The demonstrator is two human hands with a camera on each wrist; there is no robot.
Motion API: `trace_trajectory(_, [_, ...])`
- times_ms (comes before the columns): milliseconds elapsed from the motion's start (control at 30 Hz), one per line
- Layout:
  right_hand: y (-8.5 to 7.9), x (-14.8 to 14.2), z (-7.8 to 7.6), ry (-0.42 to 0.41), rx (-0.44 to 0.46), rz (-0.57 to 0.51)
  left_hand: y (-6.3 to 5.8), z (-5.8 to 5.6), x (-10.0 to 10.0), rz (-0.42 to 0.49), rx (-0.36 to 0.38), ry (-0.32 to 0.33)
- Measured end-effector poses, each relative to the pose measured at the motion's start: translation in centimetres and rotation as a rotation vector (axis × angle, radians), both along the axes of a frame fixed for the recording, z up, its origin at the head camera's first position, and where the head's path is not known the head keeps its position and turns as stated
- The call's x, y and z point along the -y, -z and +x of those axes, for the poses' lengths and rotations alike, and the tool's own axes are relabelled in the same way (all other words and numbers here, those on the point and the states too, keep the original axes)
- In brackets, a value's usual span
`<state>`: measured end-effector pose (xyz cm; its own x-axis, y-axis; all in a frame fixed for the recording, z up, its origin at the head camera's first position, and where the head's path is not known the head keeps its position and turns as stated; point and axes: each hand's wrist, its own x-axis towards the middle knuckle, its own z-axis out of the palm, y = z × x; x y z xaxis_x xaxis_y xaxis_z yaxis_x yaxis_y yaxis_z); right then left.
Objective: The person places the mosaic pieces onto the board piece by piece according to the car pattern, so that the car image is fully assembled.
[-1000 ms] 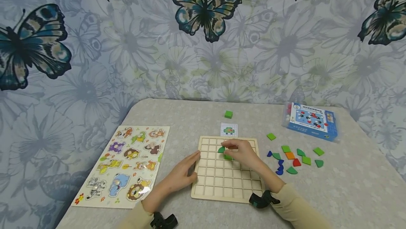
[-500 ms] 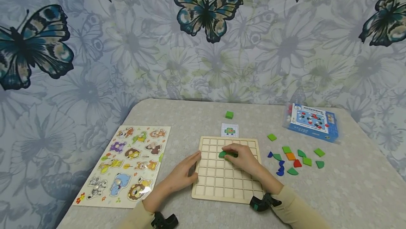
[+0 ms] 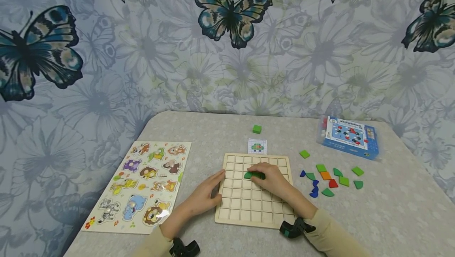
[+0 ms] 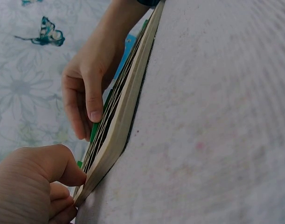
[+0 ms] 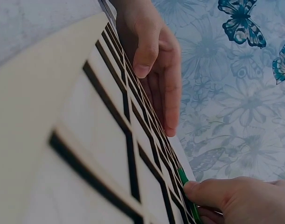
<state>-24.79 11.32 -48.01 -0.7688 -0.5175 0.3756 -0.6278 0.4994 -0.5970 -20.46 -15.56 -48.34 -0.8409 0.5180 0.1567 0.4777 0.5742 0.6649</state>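
A light wooden board (image 3: 236,203) with a square grid lies in front of me. My left hand (image 3: 205,195) rests at its left edge, thumb and mostly straight fingers touching the side. Over the upper middle of the grid, my right hand (image 3: 271,178) pinches a dark green rounded piece (image 3: 247,175) between thumb and fingers, low at the board's surface. More green (image 3: 262,175) shows beneath that hand, partly hidden by the fingers. In the right wrist view, the thumb touches a green piece (image 5: 183,176) at the grid.
A small pattern card (image 3: 257,146) and a green block (image 3: 257,129) lie beyond the board. Several loose coloured pieces (image 3: 343,180) are scattered to the right, below a blue boxed set (image 3: 350,136). On the left lies an animal puzzle board (image 3: 142,186).
My right hand has lowered and shifted slightly left with the dark green piece, bringing it down onto the grid. The left hand stays at the board's edge.
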Motion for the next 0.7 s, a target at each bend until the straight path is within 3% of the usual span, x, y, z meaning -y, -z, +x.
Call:
trace_trajectory(300, [0.45,0.03,-0.19,0.006,-0.064,0.010,0.12,0.05,0.03,-0.004,-0.012,-0.003])
trace_trajectory(700, [0.10,0.20,0.01,0.003,-0.020,0.021,0.16,0.03,0.02,-0.007,-0.014,-0.003])
